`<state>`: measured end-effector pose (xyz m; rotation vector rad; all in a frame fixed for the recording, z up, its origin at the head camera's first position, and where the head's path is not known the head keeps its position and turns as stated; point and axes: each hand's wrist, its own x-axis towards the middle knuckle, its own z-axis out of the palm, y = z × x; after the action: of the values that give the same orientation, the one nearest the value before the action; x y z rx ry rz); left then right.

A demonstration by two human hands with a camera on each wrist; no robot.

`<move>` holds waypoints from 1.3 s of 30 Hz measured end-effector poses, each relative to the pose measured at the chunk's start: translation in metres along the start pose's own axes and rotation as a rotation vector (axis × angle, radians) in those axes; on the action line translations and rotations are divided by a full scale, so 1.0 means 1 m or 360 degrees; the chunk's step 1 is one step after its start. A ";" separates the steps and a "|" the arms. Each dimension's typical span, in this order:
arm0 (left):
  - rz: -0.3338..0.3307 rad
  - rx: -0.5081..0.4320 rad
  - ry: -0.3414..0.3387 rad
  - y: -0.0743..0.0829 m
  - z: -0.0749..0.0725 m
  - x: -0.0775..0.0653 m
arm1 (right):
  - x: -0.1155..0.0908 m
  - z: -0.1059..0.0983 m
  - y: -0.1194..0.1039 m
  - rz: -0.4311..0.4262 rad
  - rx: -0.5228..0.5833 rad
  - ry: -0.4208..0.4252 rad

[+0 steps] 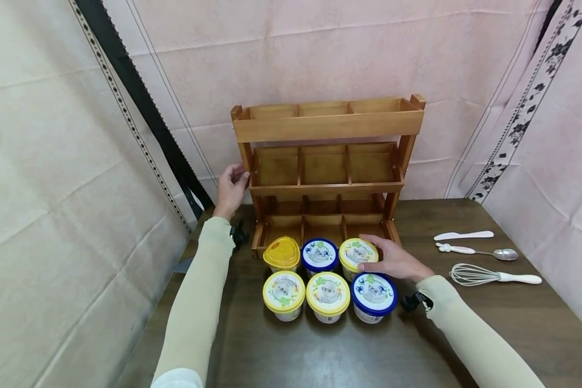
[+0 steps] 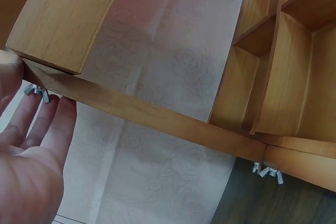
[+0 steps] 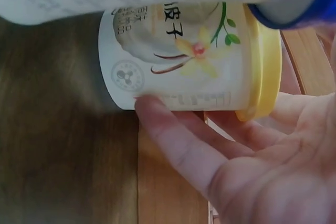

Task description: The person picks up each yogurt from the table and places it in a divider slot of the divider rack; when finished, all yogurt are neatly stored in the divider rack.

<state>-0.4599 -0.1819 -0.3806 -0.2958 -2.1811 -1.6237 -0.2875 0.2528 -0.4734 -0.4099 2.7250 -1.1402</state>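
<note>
In the head view my left hand is at the left side of a wooden tiered rack. The left wrist view shows its thumb and fingers at the side post, beside a wing nut. My right hand holds the back-right tub, white with a yellow lid. Up close, this tub carries a flower print, and one fingertip lies against its lower side. A blue-lidded tub stands just in front of that hand.
Left of the held tub are a blue-lidded tub and one with a dented yellow lid. Two yellow-lidded tubs stand in front. A white knife, a spoon and a whisk lie at the right.
</note>
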 end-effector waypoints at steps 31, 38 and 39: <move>-0.0040 -0.0027 -0.0009 -0.003 0.000 0.001 | -0.015 -0.025 0.011 -0.0115 -0.0030 -0.0134; -0.0026 -0.0039 -0.0003 -0.002 0.000 0.000 | -0.011 -0.020 0.015 -0.0142 -0.0008 -0.0100; -0.0023 -0.0041 -0.0001 -0.002 0.000 0.000 | -0.010 -0.019 0.015 -0.0146 -0.0018 -0.0079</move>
<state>-0.4608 -0.1826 -0.3823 -0.2890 -2.1690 -1.6609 -0.2852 0.2792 -0.4703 -0.5625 2.6964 -1.1215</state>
